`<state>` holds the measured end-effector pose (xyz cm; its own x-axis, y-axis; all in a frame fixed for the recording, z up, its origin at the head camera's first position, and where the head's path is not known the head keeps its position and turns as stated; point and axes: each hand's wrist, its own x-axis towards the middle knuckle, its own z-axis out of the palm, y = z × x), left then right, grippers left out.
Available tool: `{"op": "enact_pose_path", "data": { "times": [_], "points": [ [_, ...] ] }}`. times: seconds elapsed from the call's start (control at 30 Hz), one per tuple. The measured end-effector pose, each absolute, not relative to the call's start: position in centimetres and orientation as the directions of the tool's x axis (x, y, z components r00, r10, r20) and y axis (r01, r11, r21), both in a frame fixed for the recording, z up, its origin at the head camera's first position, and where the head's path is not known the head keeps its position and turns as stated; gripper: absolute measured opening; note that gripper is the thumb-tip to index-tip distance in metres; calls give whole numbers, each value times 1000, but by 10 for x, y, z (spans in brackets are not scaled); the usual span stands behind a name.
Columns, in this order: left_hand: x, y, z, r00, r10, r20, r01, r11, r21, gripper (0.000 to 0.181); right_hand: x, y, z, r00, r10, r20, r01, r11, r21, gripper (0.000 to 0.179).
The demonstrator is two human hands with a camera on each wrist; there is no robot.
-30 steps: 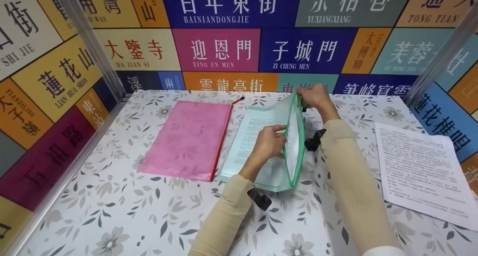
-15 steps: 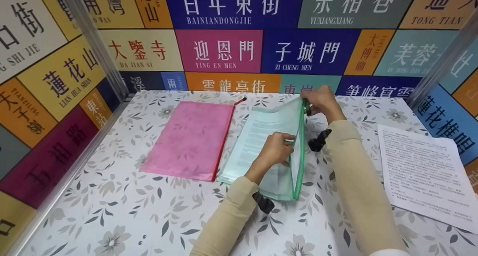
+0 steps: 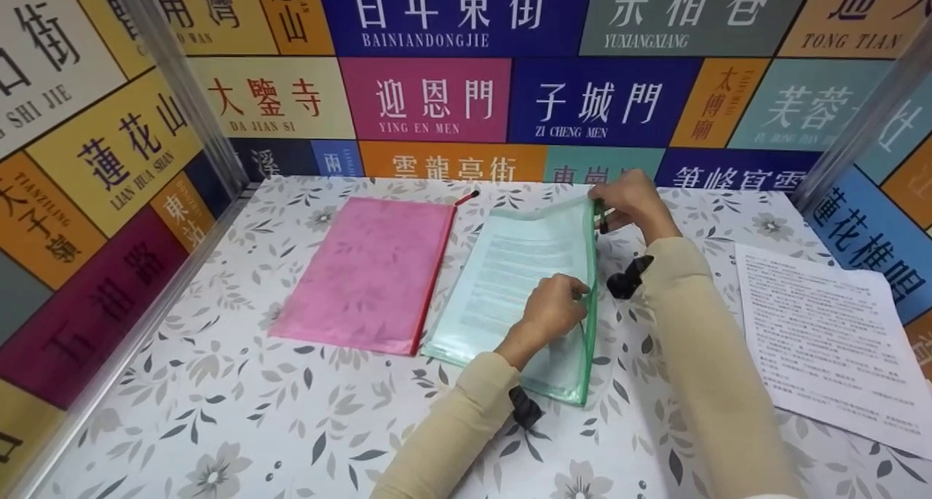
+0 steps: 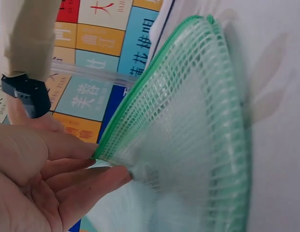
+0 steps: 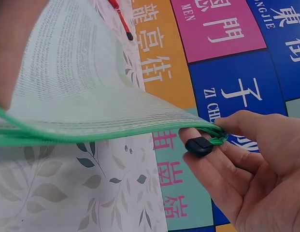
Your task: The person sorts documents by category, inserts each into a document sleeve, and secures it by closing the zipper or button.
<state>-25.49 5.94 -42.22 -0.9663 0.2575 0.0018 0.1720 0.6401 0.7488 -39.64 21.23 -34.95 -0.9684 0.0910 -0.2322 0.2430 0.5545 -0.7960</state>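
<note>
A translucent green mesh zip pouch (image 3: 587,375) lies on the table with a printed sheet (image 3: 517,255) showing through its face. My left hand (image 3: 555,306) pinches the pouch's green zip edge about midway along, between thumb and fingers; the left wrist view shows that edge lifted. At the far corner my right hand (image 3: 632,199) pinches the end of the same edge between thumb and finger. A black zip pull (image 5: 199,147) on a green cord hangs against the right fingers. Whether the zip is closed along its whole length I cannot tell.
Left of the green pouch lies a pink zip pouch (image 3: 368,273) with a red edge and a red pull tab (image 3: 467,197). Printed paper (image 3: 823,339) lies at the right. Sign-covered walls (image 3: 429,98) stand behind and at the sides.
The pouch's gaping mouth has narrowed, and its green edges now lie together. My left hand has moved right and nearer along the edge; the right hand has shifted slightly right, still holding the corner.
</note>
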Motion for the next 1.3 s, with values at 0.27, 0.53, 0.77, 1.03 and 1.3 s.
{"op": "enact_pose_path", "data": {
  "times": [0.27,0.53,0.77,1.03,1.3],
  "points": [
    [-267,70,-410,-977,209,43,183,717,673,23,-393,211,-346,-971,88,-224,236,529,-815,47],
    [-292,72,-393,-986,101,130,165,637,754,17,-391,208,-339,-975,113,-193,223,536,-814,34],
    [-305,77,-388,-999,26,35,42,421,906,16,-389,210,-338,-972,114,-204,233,538,-810,34],
    [-313,87,-385,-996,-62,-59,-70,196,978,24,-389,207,-335,-969,112,-218,244,522,-817,39],
    [-318,93,-392,-992,-120,-35,-65,260,963,23,-387,204,-336,-964,124,-234,264,522,-811,40]
  ]
}}
